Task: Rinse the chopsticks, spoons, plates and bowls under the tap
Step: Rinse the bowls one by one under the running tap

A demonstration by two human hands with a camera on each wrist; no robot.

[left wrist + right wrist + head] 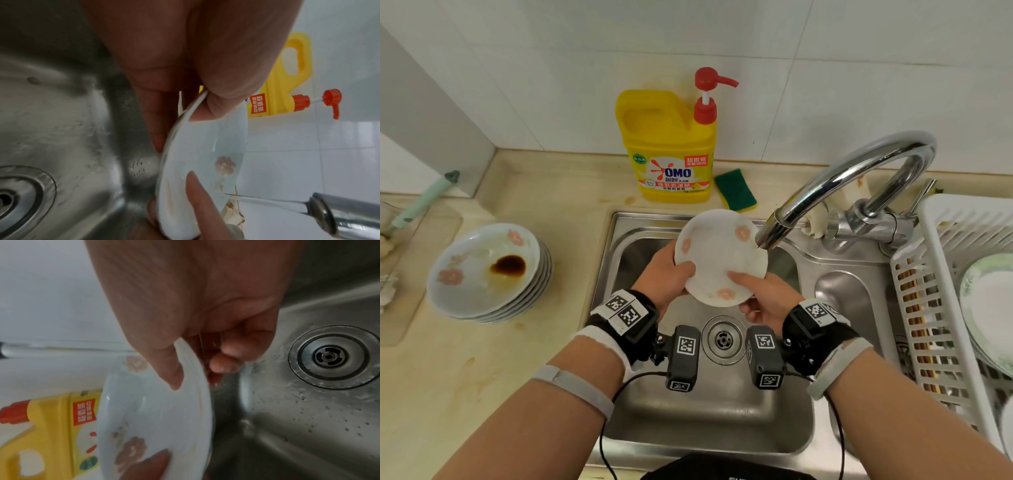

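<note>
Fingers (739, 275) of both hands are pinching the wet flowered plate (719, 253) by opposite rims under the tap (825, 192); we are judging it slippery, stiff and breakable.

White glossy wall tiles (825, 85) with thin grey joints rise behind a beige, stone-patterned tabletop (482, 359), stained in places. A grey panel (421, 113) closes its far left corner. The light is soft and even.

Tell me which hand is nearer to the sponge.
Left. The left hand holds the plate on its left edge, closer to the sponge behind the sink; the right hand grips the plate's near right edge, farther away.
</note>
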